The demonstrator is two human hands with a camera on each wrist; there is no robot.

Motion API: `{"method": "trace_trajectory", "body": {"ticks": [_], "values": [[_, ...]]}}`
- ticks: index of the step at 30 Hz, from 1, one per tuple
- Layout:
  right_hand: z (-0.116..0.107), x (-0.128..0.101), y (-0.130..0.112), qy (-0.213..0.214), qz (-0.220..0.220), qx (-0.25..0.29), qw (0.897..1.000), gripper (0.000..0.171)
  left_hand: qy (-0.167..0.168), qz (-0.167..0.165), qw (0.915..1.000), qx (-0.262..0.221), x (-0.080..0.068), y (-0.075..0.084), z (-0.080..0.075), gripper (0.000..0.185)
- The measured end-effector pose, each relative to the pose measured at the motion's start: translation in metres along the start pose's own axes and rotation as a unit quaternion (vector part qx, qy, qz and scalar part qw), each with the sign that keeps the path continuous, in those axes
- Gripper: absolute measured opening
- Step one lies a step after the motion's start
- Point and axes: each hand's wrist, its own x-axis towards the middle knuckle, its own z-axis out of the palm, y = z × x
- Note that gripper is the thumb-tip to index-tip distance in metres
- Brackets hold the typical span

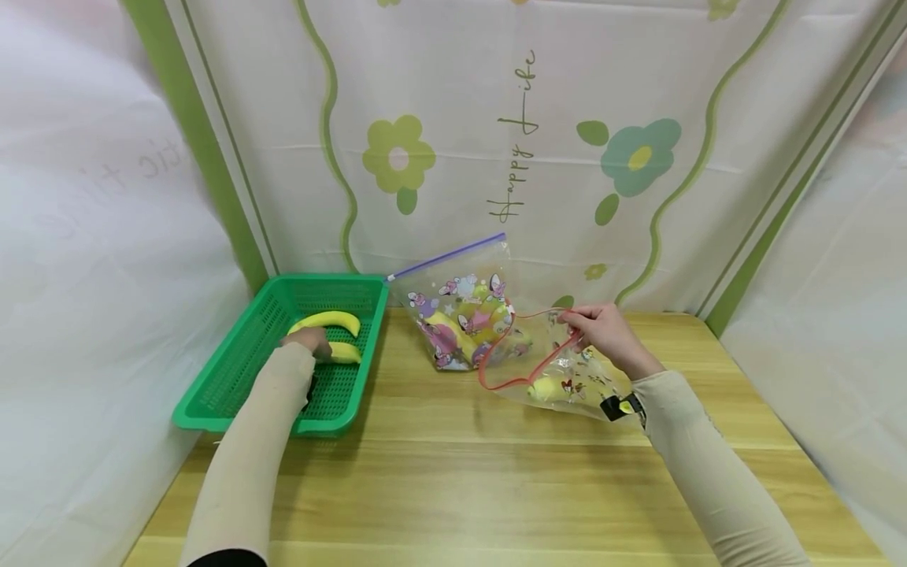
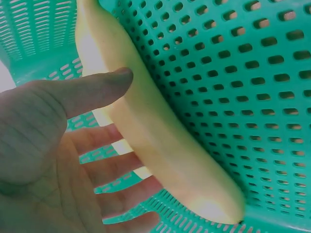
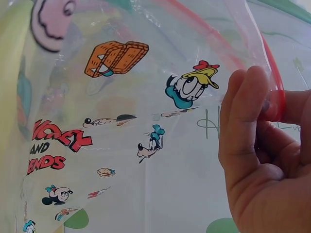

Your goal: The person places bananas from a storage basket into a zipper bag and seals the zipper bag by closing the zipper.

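Head view shows a pale wood-grain desk (image 1: 453, 472) against a smooth flowered cloth backdrop (image 1: 496, 134). At its left end sits a green perforated plastic basket (image 1: 234, 370), rectangular with sloping walls, holding two smooth, curved yellow bananas. The left hand (image 1: 308, 340) lies inside it on the nearer banana (image 1: 345, 353); the farther banana (image 1: 327, 320) lies just behind. In the left wrist view the fingers (image 2: 116, 165) are spread and nearly straight under this banana (image 2: 160, 141), with the thumb laid along its side, not clenched. Near the desk's middle a thin, glossy clear zip bag with a purple seal (image 1: 460, 315), printed with cartoon figures, stands propped with yellow fruit inside. Touching its right side, a second clear cartoon-print bag (image 1: 560, 374) with a red rim is held open, yellow fruit inside at the bottom. The right hand (image 1: 602, 331) pinches that red rim, its fingers (image 3: 243, 126) curled round the strip.
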Motion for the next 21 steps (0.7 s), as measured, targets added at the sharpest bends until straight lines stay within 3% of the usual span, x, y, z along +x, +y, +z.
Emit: {"method": "trace_trajectory", "body": {"ticks": [2,9,17,21], "values": [[0.0,0.0,0.001,0.0,-0.002,0.0,1.0,0.039,-0.012,0.008,0.9999,0.004,0.002,0.0,-0.001,0.042],[0.001,0.001,0.001,0.001,0.001,-0.003,1.0,0.038,-0.055,0.107,0.9927,-0.012,0.015,0.006,0.01,0.057],[-0.001,0.002,0.001,-0.009,0.008,0.005,1.0,0.039,-0.061,0.115,0.9912,-0.027,0.022,0.01,0.014,0.057],[-0.002,0.003,0.002,-0.007,0.006,0.003,1.0,0.038,-0.039,0.115,0.9914,-0.05,0.021,0.01,0.011,0.057]]}}
